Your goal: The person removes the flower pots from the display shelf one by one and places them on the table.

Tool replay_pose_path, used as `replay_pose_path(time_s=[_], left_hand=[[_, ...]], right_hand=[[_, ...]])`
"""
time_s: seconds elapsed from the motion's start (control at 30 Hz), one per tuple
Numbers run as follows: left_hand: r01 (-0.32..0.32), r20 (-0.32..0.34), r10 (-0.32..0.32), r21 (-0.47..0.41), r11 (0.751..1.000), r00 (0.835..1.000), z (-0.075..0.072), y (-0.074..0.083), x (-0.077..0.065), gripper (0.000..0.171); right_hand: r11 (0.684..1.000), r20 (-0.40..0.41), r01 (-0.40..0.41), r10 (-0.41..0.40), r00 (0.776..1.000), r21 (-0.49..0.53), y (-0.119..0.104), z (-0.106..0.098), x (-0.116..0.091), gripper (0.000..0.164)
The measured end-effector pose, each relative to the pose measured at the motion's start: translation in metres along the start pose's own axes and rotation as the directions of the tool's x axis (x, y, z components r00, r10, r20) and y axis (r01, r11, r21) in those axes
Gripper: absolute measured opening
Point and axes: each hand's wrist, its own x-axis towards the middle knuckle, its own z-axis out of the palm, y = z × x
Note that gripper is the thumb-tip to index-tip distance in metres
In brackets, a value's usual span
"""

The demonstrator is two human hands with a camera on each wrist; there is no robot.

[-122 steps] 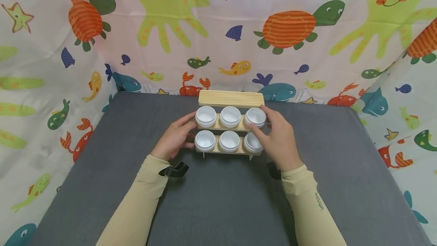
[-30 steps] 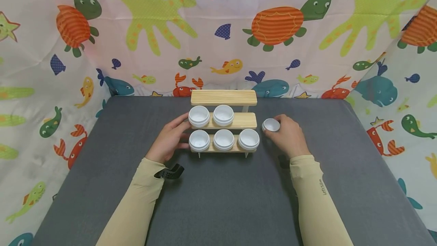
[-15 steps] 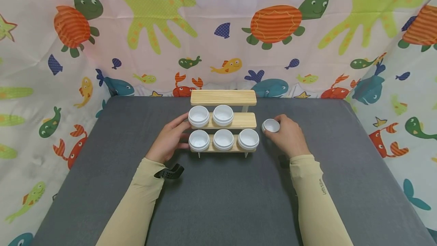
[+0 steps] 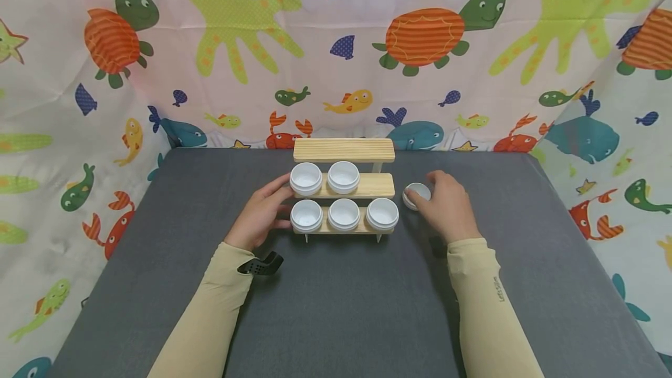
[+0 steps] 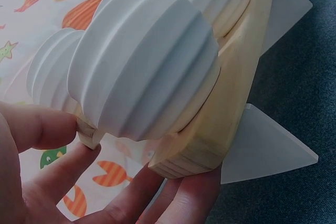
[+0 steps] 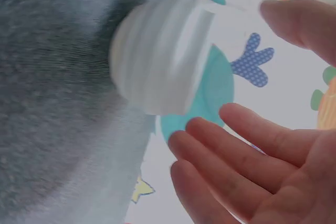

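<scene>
A three-tier wooden display stand [image 4: 375, 185] with clear supports stands at the table's back. My left hand [image 4: 261, 214] holds its left end: in the left wrist view, thumb and index finger pinch the middle tier's end [image 5: 90, 135], and other fingers touch the lower tier's end [image 5: 194, 156]. Two white ribbed cups sit on the middle tier, the left one [image 4: 306, 178] beside my fingertips; three more, including a right-end cup [image 4: 382, 214], line the lower tier. Right of the stand, another white ribbed cup [image 6: 157, 56] rests upright on the table. My right hand [image 4: 446, 206] hovers over it, fingers spread and apart from it.
The top tier [image 4: 343, 149] bears nothing. A grey cloth [image 4: 336, 308] covers the table. Behind and at both sides hangs a white curtain [image 4: 315, 39] printed with sea animals, close behind the stand.
The right cup of the middle tier has gone to the table, carried by my right hand. Since half a second ago that hand has released it and risen slightly. My left hand keeps its hold.
</scene>
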Motion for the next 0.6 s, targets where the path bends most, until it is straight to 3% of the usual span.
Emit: replay_pose_path(time_s=[0.27, 0.43, 0.53, 0.6], left_hand=[[-0.009, 0.026, 0.01, -0.011, 1.0, 1.0, 0.0, 0.002, 0.004, 0.055], [-0.01, 0.033, 0.01, -0.005, 1.0, 0.999, -0.001, 0.002, 0.005, 0.056], [0.003, 0.021, -0.003, -0.016, 1.0, 1.0, -0.002, 0.002, 0.005, 0.055], [0.011, 0.018, -0.011, -0.024, 1.0, 1.0, -0.003, 0.003, 0.004, 0.055]], right_hand=[[0.989, -0.158, 0.14, -0.129, 0.979, 0.057, -0.025, -0.018, -0.018, 0.079], [0.945, -0.234, 0.321, -0.299, 0.925, 0.061, -0.047, -0.015, -0.028, 0.068], [0.912, -0.228, 0.408, -0.387, 0.894, 0.051, -0.061, -0.011, -0.032, 0.067], [0.899, -0.211, 0.435, -0.416, 0.885, 0.052, -0.07, -0.01, -0.034, 0.067]])
